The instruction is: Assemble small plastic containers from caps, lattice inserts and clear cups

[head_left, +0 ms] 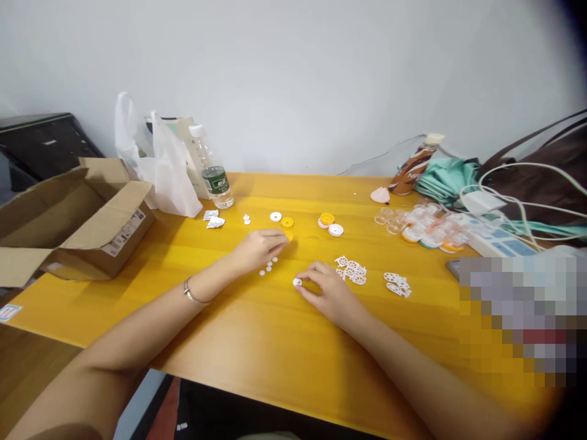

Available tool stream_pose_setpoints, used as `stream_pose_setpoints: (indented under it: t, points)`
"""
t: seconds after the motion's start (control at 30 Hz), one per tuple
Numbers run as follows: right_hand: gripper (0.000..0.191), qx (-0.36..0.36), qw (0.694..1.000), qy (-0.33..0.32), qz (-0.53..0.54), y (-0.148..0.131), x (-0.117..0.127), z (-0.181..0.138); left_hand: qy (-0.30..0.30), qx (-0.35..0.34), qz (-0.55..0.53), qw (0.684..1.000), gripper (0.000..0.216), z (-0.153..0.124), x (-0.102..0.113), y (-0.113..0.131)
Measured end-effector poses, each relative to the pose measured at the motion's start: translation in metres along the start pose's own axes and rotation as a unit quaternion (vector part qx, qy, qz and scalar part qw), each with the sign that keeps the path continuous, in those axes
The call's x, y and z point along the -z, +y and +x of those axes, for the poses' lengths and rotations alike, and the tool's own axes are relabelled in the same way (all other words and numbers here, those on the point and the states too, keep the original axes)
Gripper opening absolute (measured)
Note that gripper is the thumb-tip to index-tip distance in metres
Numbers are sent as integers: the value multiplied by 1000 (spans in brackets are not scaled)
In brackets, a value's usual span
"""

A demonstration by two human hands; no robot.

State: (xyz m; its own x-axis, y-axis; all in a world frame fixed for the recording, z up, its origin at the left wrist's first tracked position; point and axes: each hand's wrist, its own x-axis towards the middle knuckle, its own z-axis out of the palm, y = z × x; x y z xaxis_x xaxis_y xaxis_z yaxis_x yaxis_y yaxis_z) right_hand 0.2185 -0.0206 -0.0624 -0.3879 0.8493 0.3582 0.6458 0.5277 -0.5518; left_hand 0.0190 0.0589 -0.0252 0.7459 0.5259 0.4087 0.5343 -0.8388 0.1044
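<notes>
My left hand (259, 249) is over the middle of the table, its fingertips pinched on a yellow disc (288, 235). Between the thumb and finger of my right hand (326, 292) is a small white round piece (296, 282), held close to the tabletop. Small white discs (268, 267) lie below my left hand. Just beyond it rest a flat white ring (276, 216) and a yellow ring (287, 222). White and yellow wheel-like discs (327, 219) are grouped farther right. Several white spoked pieces (352, 270) lie past my right hand, with more spoked pieces (398, 285) to their right.
On the left stand an open cardboard box (105, 226), a white plastic bag (172, 177) and a water bottle (215, 180). Foil packets (214, 220) lie near it. To the right are clear round cases (426, 229), a brown bottle (415, 165), a power strip (498, 237) and cables.
</notes>
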Motion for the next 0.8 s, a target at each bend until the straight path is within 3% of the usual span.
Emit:
stream_pose_setpoints:
  t: [0.1,0.27,0.43,0.63,0.8]
  points:
    - [7,1,1000,-3,11,2,0,0,33,-99,-72,992,19,-14,10,30]
    - [13,-21,999,-14,34,4,1,1,40,-192,-42,980,21,-36,8,52]
    - [33,-18,998,13,62,6,1,-1,26,-195,-51,979,19,-35,-1,44]
    - [40,1,999,-24,39,6,7,-3,-13,-202,-80,976,18,-31,-5,42]
    - [36,-2,999,-34,39,5,9,-1,55,-141,-170,974,19,-32,-3,42]
